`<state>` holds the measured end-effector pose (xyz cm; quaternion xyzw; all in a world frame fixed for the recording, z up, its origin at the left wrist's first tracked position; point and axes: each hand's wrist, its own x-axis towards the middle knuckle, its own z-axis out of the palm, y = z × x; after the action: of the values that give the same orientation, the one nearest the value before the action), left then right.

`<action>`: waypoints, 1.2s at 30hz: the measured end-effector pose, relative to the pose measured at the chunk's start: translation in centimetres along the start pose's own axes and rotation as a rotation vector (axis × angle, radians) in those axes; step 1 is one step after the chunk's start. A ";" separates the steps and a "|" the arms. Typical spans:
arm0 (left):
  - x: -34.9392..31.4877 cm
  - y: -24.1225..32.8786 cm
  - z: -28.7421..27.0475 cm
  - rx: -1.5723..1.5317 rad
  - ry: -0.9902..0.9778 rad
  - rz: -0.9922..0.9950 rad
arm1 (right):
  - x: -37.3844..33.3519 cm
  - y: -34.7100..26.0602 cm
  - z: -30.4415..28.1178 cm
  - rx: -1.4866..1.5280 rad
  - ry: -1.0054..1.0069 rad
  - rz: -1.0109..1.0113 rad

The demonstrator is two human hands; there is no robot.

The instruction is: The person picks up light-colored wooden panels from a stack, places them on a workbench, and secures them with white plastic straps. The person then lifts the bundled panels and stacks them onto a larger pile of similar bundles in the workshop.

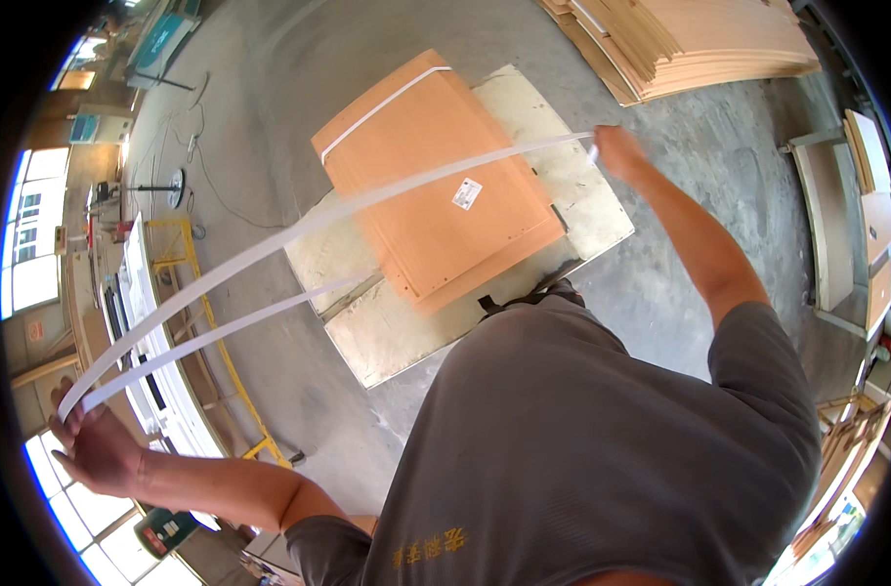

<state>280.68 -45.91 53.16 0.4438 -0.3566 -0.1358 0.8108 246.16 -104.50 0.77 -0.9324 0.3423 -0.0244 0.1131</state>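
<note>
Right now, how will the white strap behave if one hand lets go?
The white strap is thin and bows between the left hand and right hand, so it probably flops. It looks light. A loop already binds the orange panel stack.

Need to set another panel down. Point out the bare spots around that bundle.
Bare pale board shows right of the orange panel stack and at its near-left corner. Open concrete floor lies between it and the far plywood pile. Crowded: the white strap spans left hand to right hand.
</note>
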 end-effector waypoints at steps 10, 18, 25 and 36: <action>4.0 -5.0 17.0 0.518 0.188 0.092 | 0.0 -6.9 7.3 0.523 -0.007 0.305; 4.7 -4.8 17.8 0.471 -0.109 -0.151 | 1.2 -8.6 12.2 0.688 -0.091 0.384; 4.4 -6.3 18.2 0.789 -0.236 -0.168 | 1.6 -6.5 13.3 0.883 -0.204 0.335; 2.3 -13.2 17.9 0.919 -0.459 -0.445 | -8.9 -0.7 15.0 0.941 -0.008 0.414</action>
<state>271.01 -65.82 49.72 0.7752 -0.4442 -0.2272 0.3874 241.70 -95.32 -13.38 -0.6934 0.4713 -0.1493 0.5242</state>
